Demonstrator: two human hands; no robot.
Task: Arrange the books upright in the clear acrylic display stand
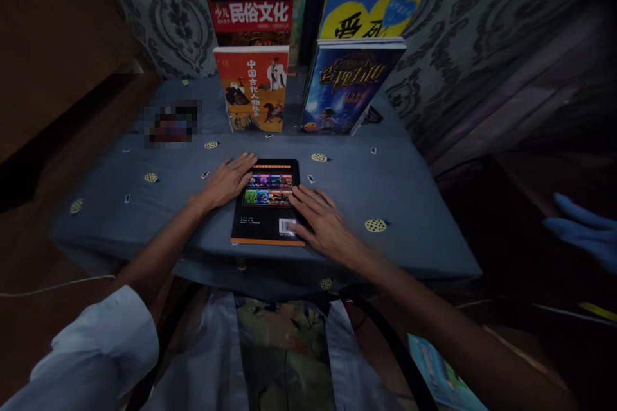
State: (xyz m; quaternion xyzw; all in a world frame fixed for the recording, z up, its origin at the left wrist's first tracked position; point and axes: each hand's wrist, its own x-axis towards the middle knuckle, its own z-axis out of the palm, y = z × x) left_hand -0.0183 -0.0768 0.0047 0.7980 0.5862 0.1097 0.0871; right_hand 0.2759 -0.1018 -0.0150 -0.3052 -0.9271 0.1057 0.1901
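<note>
A black book (pixel 267 209) with an orange bottom edge, rows of small colour pictures and a barcode lies flat near the front edge of the cloth-covered table. My left hand (pixel 227 181) rests at its upper left side, fingers stretched out, the tips on the cover's edge. On its right side lies my right hand (pixel 321 218), fingers spread flat, with the fingertips over the cover and near the barcode. Neither hand is closed round the book.
On the blue table (pixel 409 192), a red-orange book (pixel 254 90) and a dark blue book (pixel 344 87) stand upright, other books behind them. A blurred patch (pixel 172 122) is at back left. A light blue item (pixel 443 376) lies low at right, below the table.
</note>
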